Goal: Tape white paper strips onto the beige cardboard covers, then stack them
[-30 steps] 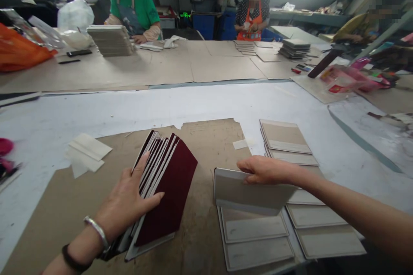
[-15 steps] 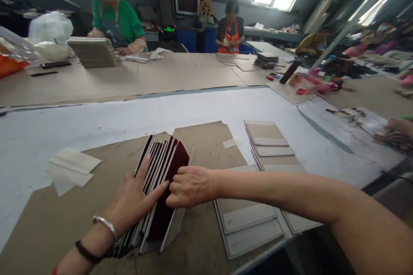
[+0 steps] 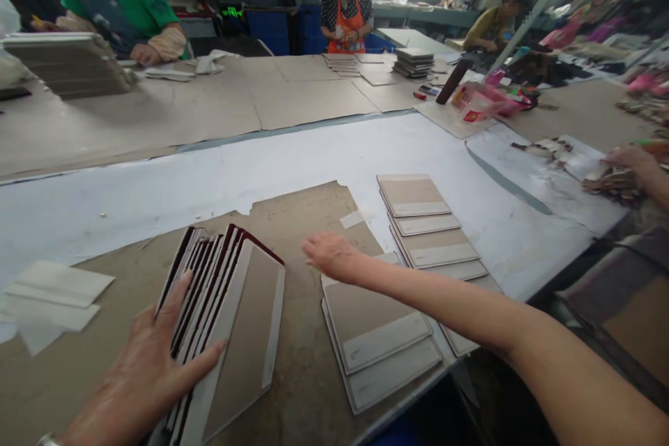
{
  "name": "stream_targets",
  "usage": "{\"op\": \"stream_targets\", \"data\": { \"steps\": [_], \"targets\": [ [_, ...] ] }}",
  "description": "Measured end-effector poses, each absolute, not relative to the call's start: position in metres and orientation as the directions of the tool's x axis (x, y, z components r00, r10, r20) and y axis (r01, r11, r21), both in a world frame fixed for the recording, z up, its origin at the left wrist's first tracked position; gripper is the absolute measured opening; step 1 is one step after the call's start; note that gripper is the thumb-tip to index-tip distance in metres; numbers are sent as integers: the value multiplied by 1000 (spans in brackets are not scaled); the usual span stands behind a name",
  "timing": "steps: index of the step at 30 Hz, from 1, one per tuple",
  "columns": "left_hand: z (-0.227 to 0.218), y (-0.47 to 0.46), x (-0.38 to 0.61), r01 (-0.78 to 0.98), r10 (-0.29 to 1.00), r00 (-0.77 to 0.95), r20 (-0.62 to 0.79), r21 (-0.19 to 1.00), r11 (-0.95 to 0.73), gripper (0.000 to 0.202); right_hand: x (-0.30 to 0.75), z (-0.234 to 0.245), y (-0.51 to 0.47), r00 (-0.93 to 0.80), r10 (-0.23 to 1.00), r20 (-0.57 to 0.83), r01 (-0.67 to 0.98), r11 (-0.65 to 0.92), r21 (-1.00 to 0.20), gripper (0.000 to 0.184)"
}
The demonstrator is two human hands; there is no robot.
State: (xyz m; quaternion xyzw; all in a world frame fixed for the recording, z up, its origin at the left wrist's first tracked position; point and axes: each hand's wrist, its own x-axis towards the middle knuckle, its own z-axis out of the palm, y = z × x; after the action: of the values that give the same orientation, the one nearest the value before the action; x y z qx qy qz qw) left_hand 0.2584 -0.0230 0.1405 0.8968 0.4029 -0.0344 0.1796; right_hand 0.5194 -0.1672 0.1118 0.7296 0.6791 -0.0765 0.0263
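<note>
A row of thin maroon-and-beige board panels (image 3: 245, 327) leans on its edges on the brown sheet, the nearest panel showing its beige face. My left hand (image 3: 136, 362) lies against this row, its thumb stretched over the near panel and a finger along the upper edges. To the right of the row, my right hand (image 3: 329, 255) hovers above the brown sheet, apart from the panels. Its fingers are curled, and nothing shows in them. Under my right forearm, overlapping flat panels (image 3: 379, 324) lie near the table's front edge, partly covered. A second overlapping column of panels (image 3: 415, 195) lies farther right.
White paper pieces (image 3: 63, 286) lie at the left on the brown sheet (image 3: 300, 212). Across the white table surface (image 3: 334, 146), a co-worker in green (image 3: 125, 0) stands by a tall stack of boards (image 3: 67, 66). A pink plastic basket (image 3: 481, 101) is at the back right.
My right hand has left the row of panels and moved right. The nearest panel now shows beige instead of maroon. The view has shifted, and my left hand stays on the row.
</note>
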Motion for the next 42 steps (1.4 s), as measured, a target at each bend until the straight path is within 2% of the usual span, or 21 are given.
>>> {"op": "stream_targets", "data": {
  "steps": [1,3,6,9,11,14,16,18,21,23,26,29,32,34,35,36,37,38,39,40,42],
  "targets": [
    [140,-22,257,729,705,679,-204,295,-617,88,535,104,-184,158,954,-255,983,-176,-50,33],
    [138,-20,256,721,694,688,-211,303,-623,90,559,85,-215,223,898,-380,968,-251,-25,43],
    [140,-20,255,731,700,677,-227,310,-607,91,575,61,-242,230,867,-441,963,-270,-27,53],
    [145,-24,258,740,706,667,-237,322,-591,90,573,64,-248,260,847,-463,946,-319,-53,51],
    [149,-27,260,739,703,668,-246,330,-587,89,569,88,-248,247,805,-540,926,-360,-113,40],
    [152,-32,263,743,706,663,-250,334,-580,91,558,147,-249,80,751,-655,863,-381,-331,23],
    [154,-35,266,736,704,669,-239,349,-581,90,546,186,-250,53,768,-638,765,-442,-468,11],
    [155,-37,268,725,698,678,-230,363,-585,88,529,210,-247,168,810,-562,658,-517,-548,9],
    [155,-41,271,729,696,676,-243,357,-583,88,495,209,-233,395,797,-457,534,-604,-592,11],
    [153,-42,272,720,688,687,-233,351,-599,90,468,190,-216,458,748,-480,422,-658,-623,16],
    [146,-41,271,688,671,716,-193,357,-632,96,426,160,-184,422,795,-435,300,-575,-761,30],
    [139,-37,270,674,661,729,-178,354,-648,106,402,141,-159,371,901,-225,403,-374,-835,43],
    [137,-34,269,687,666,720,-194,338,-643,105,408,125,-164,305,941,-144,544,-297,-785,41],
    [138,-36,269,697,666,712,-222,331,-636,99,431,110,-190,320,926,-201,668,-371,-645,28],
    [140,-37,269,700,666,711,-226,328,-635,96,446,100,-207,345,907,-241,737,-420,-529,24],
    [141,-39,269,701,670,709,-219,323,-636,95,461,90,-225,374,883,-282,812,-459,-361,27],
    [142,-40,270,701,674,709,-210,319,-638,93,477,79,-242,412,858,-308,823,-495,-278,38],
    [143,-42,270,702,678,707,-202,316,-638,92,491,70,-258,425,843,-331,833,-507,-223,55],
    [145,-43,271,702,680,706,-198,315,-638,90,503,62,-270,429,832,-353,850,-504,-155,62],
    [146,-45,272,703,681,706,-196,314,-638,90,513,56,-279,429,824,-371,859,-499,-117,67],
    [148,-47,273,706,685,702,-196,316,-633,89,523,51,-286,425,809,-407,873,-485,-54,65]
  ]
}}
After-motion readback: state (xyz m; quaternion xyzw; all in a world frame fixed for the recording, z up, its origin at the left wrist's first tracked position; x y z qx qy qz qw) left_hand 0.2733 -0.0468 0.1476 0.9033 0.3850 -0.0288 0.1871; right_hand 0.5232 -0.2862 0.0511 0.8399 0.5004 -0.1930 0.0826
